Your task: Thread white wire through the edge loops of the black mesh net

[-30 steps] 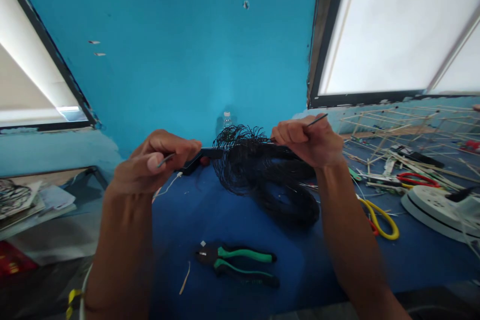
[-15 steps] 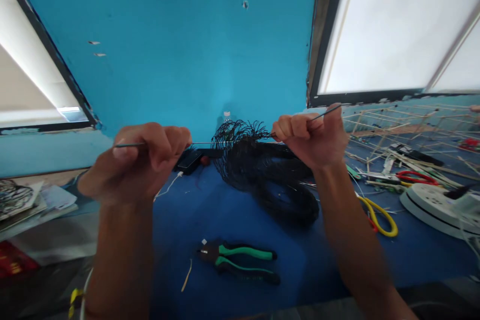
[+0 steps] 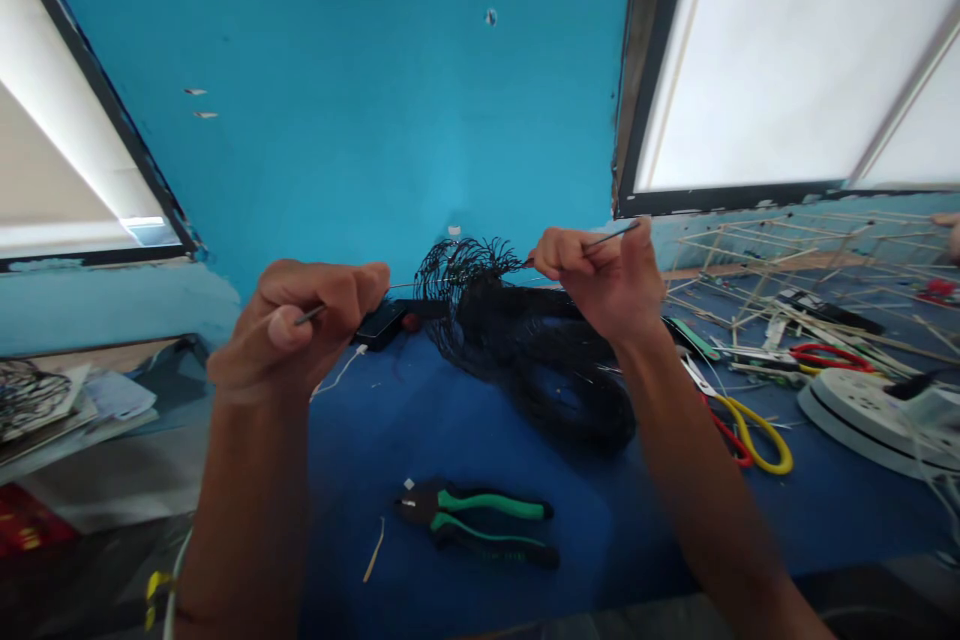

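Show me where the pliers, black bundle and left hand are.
Pliers [image 3: 491, 503]: head view, on the upper green handle.
Black bundle [image 3: 501, 332]: head view, on its dark middle.
Left hand [image 3: 287, 329]: head view, on the thumb.

Left hand centre left, right hand centre right, each gripping thin rod. Black coil mid-frame; pliers lower centre.
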Available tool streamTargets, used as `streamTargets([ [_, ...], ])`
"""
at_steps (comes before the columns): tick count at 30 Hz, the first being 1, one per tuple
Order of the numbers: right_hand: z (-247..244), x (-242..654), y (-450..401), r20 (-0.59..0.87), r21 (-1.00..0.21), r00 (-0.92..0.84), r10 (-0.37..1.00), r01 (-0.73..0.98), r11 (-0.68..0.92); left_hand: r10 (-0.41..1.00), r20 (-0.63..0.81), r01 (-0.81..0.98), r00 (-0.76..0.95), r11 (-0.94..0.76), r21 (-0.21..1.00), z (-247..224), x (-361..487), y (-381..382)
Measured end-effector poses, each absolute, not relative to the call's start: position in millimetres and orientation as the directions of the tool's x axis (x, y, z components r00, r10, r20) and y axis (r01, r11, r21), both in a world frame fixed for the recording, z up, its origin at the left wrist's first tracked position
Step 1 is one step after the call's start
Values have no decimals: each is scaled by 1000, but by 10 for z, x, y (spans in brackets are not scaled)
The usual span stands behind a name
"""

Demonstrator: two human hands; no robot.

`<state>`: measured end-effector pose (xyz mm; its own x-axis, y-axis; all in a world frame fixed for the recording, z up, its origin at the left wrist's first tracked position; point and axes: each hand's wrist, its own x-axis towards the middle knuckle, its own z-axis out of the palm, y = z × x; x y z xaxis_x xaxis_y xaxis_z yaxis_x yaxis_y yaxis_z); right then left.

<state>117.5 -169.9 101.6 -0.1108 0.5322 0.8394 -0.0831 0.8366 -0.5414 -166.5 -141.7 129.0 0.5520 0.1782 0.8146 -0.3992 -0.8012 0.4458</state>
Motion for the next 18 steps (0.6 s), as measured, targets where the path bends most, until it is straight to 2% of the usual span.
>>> streamTargets([
  [4,960,1120,-1624,843,-538,-62,535,-60,841,140,825,-385,547,-833,397,1264,-1662,-1360],
  [8,917,1096,-1615,830,-556,-106,548,-78,827,138,824,-337,550,-866,370,1257,-1666,-1335],
  [12,921,1113,-1645,859,-504,-154,487,-94,859,88,819,-333,567,-885,325,1297,-1663,-1378],
  [18,960,1161,-1657,907,-402,-190,377,-113,909,-6,833,-422,553,-865,273,1299,-1643,-1379],
])
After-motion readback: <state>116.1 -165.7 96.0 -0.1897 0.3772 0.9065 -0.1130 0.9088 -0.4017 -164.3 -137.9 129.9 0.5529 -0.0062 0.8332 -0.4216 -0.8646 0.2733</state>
